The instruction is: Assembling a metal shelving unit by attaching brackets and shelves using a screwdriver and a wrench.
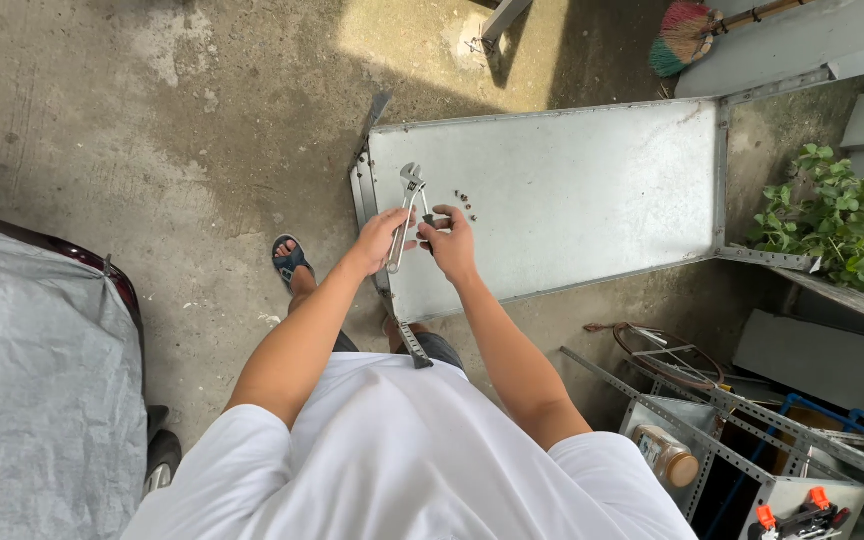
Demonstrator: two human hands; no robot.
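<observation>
Two hands meet over the metal panel (pixel 572 190): the left hand (pixel 380 240) closed round a wrench (pixel 405 212), the right hand (pixel 449 243) pinching something small and dark. Loose bolts (pixel 464 200) beside them could roll off if the panel is jolted.

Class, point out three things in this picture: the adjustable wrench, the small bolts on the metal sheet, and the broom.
adjustable wrench (pixel 407 205), head view, on its shaft.
small bolts (pixel 465 200), head view, middle of the cluster.
broom (pixel 680 38), head view, on its coloured bristles.
</observation>
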